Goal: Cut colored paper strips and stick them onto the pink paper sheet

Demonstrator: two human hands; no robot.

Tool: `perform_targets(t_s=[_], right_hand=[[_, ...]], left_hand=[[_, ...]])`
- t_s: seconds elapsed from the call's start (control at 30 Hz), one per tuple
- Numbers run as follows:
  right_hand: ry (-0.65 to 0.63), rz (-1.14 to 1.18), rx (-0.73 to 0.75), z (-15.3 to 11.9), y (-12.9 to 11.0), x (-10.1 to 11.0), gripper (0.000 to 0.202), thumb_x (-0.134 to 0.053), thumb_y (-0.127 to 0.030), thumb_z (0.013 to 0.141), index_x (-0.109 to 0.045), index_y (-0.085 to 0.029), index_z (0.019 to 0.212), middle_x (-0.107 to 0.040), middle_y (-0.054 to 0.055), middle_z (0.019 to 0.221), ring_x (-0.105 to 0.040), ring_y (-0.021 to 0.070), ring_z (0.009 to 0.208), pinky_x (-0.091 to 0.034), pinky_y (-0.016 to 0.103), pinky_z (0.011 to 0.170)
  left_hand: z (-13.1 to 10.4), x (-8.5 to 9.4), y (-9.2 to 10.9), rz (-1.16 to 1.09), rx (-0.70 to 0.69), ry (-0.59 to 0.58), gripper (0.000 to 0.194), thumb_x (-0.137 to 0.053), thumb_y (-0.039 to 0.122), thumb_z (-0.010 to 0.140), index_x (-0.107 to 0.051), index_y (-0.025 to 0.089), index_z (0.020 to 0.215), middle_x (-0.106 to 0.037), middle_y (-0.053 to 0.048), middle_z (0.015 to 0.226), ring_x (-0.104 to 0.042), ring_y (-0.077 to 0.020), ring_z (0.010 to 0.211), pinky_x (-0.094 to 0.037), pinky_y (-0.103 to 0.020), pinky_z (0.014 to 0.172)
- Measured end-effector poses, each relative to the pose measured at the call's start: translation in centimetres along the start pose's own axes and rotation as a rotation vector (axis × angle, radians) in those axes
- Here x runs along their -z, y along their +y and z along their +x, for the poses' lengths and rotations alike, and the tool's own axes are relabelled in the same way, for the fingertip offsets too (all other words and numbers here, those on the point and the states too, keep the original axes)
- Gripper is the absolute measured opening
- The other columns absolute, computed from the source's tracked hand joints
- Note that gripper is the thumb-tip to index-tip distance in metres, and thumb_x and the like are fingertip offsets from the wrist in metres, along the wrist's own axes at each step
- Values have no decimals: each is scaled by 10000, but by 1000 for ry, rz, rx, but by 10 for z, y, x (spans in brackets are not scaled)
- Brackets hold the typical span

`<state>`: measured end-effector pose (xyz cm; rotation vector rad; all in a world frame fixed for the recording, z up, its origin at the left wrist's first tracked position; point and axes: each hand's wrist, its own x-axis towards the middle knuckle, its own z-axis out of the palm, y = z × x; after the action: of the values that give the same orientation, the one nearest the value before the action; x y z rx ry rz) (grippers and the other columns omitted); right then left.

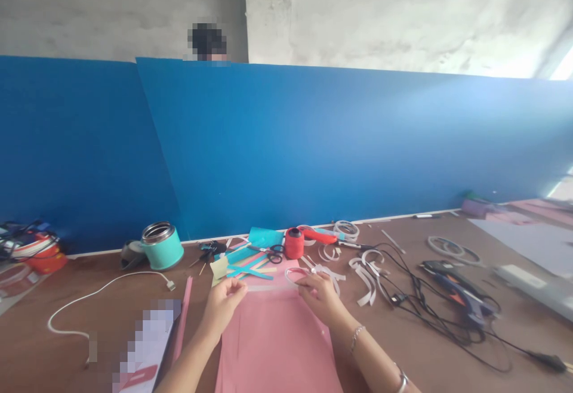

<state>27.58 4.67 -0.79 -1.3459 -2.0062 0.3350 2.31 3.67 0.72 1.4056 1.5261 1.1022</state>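
Note:
My left hand [225,302] pinches one end of a pale, translucent strip [268,288], thumb against fingertips. The strip stretches level across to my right hand [320,293], whose fingers are closed at its other side. By the right fingertips a loop [289,274] curls up; whether it belongs to the same strip I cannot tell. Beneath both hands lie pink paper sheets [277,345]. Just beyond them are blue paper strips [250,272], dark-handled scissors [274,254] and a red spool-like item [294,244].
To the left stand a turquoise flask [163,247] and a white cable [67,300]. Curled white strips [364,279] lie at right, near tangled black cords [421,297] and a glue gun [463,294]. A blue partition [313,142] closes off the back; a person's head shows above it.

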Motion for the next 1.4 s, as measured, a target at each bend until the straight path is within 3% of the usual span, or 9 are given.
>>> perform_targets(t_s=[0.23,0.73,1.13,1.4], right_hand=[[-2,-45,18,0,-1,-3,212,-472,-161,783,-672,-227,752,-701,9,749,-616,171,725,-349,341,832],[-12,-86,11,-1,3,-11,264,-464,-105,764,-689,-239,803,-721,10,785,-631,195,777,-355,363,835],[12,-61,-1,-1,4,-10,260,-468,-136,787,-698,-249,833,-721,14,815,-628,190,781,-336,370,871],[106,-44,-37,-1,-2,-5,264,-448,-161,789,-695,-242,832,-717,25,816,-634,193,807,-324,401,913]], left_hand=[[1,6,-6,4,-3,-59,237,-576,399,662,-624,167,677,-642,-21,682,-592,-204,713,-427,-298,680],[7,0,-26,38,-81,-18,197,-566,355,686,-612,166,653,-634,-8,646,-593,-185,663,-438,-279,638],[5,0,-23,61,-109,-15,210,-559,376,697,-600,173,664,-640,-13,665,-608,-198,699,-448,-284,666],[-4,-2,-5,154,-207,67,251,-516,429,740,-589,201,664,-651,-27,692,-613,-220,740,-464,-306,727]])
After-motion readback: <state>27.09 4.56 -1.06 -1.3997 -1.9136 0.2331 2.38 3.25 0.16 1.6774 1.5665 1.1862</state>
